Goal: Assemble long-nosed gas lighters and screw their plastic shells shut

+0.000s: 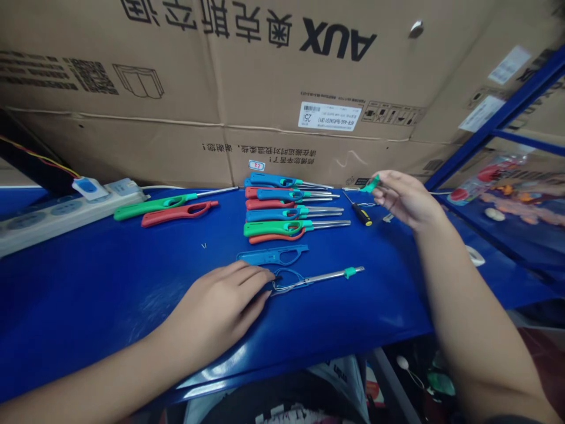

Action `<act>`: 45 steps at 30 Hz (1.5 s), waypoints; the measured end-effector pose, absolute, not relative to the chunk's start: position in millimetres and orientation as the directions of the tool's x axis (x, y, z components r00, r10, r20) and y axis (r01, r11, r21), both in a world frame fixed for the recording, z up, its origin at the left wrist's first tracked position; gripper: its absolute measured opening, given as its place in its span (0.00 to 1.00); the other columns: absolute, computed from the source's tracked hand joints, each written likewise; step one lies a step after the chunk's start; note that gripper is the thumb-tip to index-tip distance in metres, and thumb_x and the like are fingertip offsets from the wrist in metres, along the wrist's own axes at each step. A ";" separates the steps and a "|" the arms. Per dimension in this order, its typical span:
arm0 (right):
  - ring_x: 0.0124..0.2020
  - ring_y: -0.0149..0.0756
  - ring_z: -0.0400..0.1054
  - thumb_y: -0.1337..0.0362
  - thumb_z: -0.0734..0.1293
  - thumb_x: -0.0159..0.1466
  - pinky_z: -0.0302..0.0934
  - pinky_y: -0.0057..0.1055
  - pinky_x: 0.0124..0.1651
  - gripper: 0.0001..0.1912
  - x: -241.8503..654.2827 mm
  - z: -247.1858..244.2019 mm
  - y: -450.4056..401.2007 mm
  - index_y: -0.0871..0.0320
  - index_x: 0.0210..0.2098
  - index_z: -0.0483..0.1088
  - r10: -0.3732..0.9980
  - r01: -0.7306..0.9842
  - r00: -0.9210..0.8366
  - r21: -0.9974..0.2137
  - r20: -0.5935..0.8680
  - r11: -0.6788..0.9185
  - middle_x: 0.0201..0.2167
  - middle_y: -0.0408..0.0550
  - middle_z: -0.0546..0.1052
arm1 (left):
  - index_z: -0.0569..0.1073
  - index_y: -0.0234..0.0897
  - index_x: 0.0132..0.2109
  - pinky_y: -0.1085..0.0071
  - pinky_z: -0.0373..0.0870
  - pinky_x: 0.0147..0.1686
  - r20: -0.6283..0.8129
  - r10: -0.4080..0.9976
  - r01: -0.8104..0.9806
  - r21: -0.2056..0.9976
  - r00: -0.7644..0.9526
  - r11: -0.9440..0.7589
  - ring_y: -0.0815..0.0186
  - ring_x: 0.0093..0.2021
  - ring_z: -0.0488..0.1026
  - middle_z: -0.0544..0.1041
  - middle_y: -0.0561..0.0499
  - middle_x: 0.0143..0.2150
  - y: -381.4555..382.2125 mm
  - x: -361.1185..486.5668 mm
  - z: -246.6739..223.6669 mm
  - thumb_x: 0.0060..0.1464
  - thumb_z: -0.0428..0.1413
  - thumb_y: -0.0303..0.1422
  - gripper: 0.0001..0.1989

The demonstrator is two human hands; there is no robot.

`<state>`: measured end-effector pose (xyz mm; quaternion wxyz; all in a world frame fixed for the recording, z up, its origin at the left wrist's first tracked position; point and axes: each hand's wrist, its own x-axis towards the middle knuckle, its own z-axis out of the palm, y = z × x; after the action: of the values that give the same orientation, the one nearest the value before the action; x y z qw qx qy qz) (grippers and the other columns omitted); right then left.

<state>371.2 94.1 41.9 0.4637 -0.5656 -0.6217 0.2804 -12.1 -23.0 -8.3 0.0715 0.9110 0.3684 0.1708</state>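
Note:
My left hand (223, 297) is closed over the body of an opened utility lighter (331, 275), its fingers near the thin wires by the blue trigger loop. A metal tube with a teal collar (350, 272) points right from it. Just behind lies a separate blue half-shell (271, 255). At the right, above the table, my right hand (408, 197) pinches a small green plastic part (371, 184) between thumb and fingers. Below that hand is a yellow-and-black screwdriver (362, 214) on the table. The part of the lighter under my left palm is hidden.
Several blue, red and green lighters (276, 228) lie in a stack at the back. A green lighter (150, 207) and a red casing (179, 214) lie left, near a power strip (66, 206). A cardboard box (265, 76) stands behind; a blue rack (498, 123) bounds the right.

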 end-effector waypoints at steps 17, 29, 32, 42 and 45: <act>0.22 0.27 0.66 0.46 0.66 0.65 0.59 0.24 0.23 0.22 303.3 23.4 60.8 0.58 0.47 0.69 0.697 0.713 -0.570 -0.684 -0.434 0.157 0.26 0.40 0.72 | 0.74 0.39 0.54 0.58 0.75 0.47 0.291 0.683 0.609 0.312 0.670 -0.730 0.58 0.47 0.77 0.80 0.48 0.49 -18.1 -12.8 -12.6 0.68 0.49 0.31 0.13; 0.30 0.30 0.66 0.69 0.65 0.62 0.59 0.26 0.33 0.09 294.7 22.0 54.6 0.59 0.42 0.73 0.716 0.684 -0.681 -0.488 -0.157 0.543 0.33 0.45 0.75 | 0.74 0.39 0.53 0.57 0.75 0.48 0.292 0.665 0.599 0.289 0.688 -0.747 0.58 0.47 0.77 0.80 0.49 0.49 -15.9 -11.8 -12.5 0.68 0.50 0.33 0.12; 0.30 0.30 0.66 0.68 0.65 0.63 0.60 0.27 0.32 0.12 298.8 22.3 55.6 0.60 0.47 0.71 0.751 0.672 -0.651 -0.543 -0.108 0.504 0.36 0.47 0.75 | 0.74 0.40 0.53 0.57 0.75 0.48 0.287 0.670 0.604 0.290 0.685 -0.742 0.58 0.48 0.77 0.80 0.49 0.50 -16.4 -11.5 -11.9 0.68 0.50 0.33 0.12; 0.27 0.30 0.68 0.55 0.60 0.70 0.61 0.26 0.27 0.15 301.7 23.1 58.3 0.59 0.47 0.66 0.771 0.739 -0.571 -0.585 -0.282 0.333 0.30 0.45 0.74 | 0.74 0.40 0.54 0.57 0.75 0.49 0.301 0.663 0.596 0.292 0.686 -0.748 0.58 0.49 0.76 0.80 0.49 0.50 -17.7 -11.9 -11.3 0.67 0.51 0.32 0.12; 0.24 0.29 0.63 0.48 0.64 0.67 0.55 0.27 0.27 0.19 297.5 24.0 57.7 0.58 0.34 0.68 0.786 0.789 -0.559 -0.463 -0.265 0.404 0.25 0.42 0.72 | 0.74 0.40 0.53 0.58 0.75 0.48 0.309 0.660 0.593 0.290 0.685 -0.751 0.58 0.48 0.76 0.80 0.49 0.50 -17.9 -12.0 -10.8 0.67 0.51 0.32 0.12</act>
<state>297.5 57.7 24.0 -0.0024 -0.4698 -0.8379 0.2778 -12.0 -17.9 -10.8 0.0836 0.9139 0.3430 0.2003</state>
